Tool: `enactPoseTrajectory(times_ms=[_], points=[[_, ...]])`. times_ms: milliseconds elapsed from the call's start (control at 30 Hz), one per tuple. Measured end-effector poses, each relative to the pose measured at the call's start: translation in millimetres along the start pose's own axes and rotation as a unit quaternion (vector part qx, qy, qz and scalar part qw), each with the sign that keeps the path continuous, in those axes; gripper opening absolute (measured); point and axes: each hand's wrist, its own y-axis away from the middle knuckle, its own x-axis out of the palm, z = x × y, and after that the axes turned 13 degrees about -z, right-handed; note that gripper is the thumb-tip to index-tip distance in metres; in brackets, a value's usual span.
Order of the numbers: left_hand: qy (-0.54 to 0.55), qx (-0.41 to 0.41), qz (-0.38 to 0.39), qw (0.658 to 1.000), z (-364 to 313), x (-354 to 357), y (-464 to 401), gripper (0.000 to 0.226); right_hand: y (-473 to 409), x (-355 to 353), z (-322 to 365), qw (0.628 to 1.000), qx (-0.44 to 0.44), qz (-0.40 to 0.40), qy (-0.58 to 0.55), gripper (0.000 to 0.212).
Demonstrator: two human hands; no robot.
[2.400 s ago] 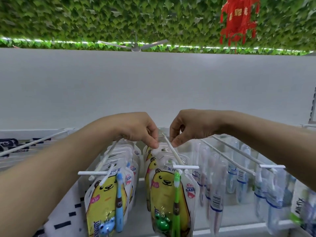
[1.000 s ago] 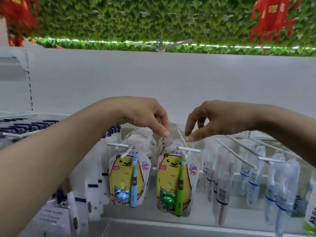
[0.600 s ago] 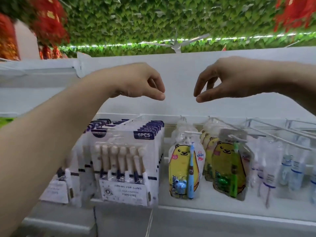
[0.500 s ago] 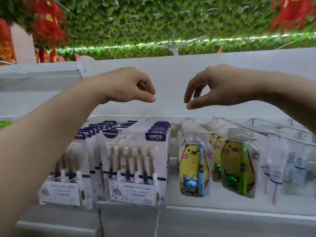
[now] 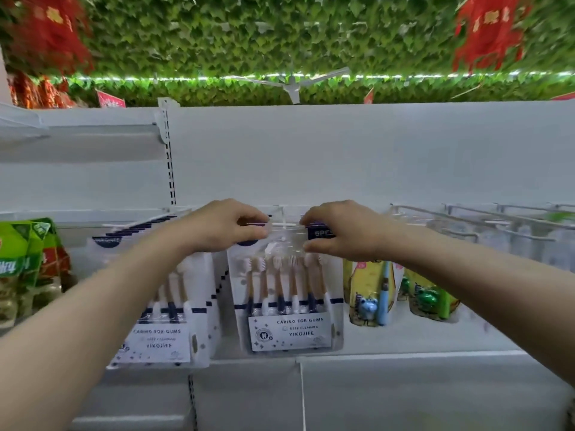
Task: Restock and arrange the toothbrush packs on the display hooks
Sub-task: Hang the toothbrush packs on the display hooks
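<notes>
left hand (image 5: 230, 227): fingers curled round the top left corner of the front six-brush pack (image 5: 287, 293), thumb under, fingers over the header
right hand (image 5: 339, 230): pinches the top right corner of the same pack, thumb below, fingers on top
pack position: hangs at the front of the middle hook (image 5: 283, 224), whose white tip shows between the two hands; more packs of the same kind sit behind it
step in hand: judged as squaring the front pack on its hook, or seating its hang hole
doing it well: keep both corners level so the header stays flat; slide straight along the hook, not sideways, so the hole does not tear; let the pack drop plumb before letting go
left neighbour: second row of six-brush packs (image 5: 161, 306) just beside, its side close to the held pack
right neighbour: yellow bear packs (image 5: 370, 293) just beside the held pack's right edge; a swing to the right would knock them
further right: bare wire hooks (image 5: 466, 219) stick out toward the person, clear packs beneath, blurred
below: shelf edge (image 5: 404, 356) lies just under the pack's bottom, so little room downward
above: plain white back panel (image 5: 342, 157), open room to lift
far left: green bags (image 5: 21, 259), well apart
risk: the hook tip sits between the knuckles, so pull back with care
</notes>
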Motion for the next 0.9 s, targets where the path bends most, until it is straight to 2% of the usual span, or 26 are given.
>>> enactPoseTrajectory(times_ms=[100, 200, 433, 900], points=[[-0.025, 0.017, 0.024, 0.999, 3, 9, 2, 0.046, -1, 7, 8, 1.000, 0.011, 0.023, -0.001, 0.057], [-0.040, 0.021, 0.026, 0.999, 5, 12, 4, 0.049, 0, 12, 14, 0.999, 0.010, 0.042, 0.014, 0.050], [-0.075, 0.039, 0.016, 0.996, 4, 17, 5, 0.053, 1, 13, 21, 0.998, 0.007, 0.040, 0.050, 0.045], [-0.068, 0.049, 0.021, 0.996, 2, 15, 8, 0.056, 0, 14, 25, 0.998, 0.015, 0.039, 0.056, 0.040]])
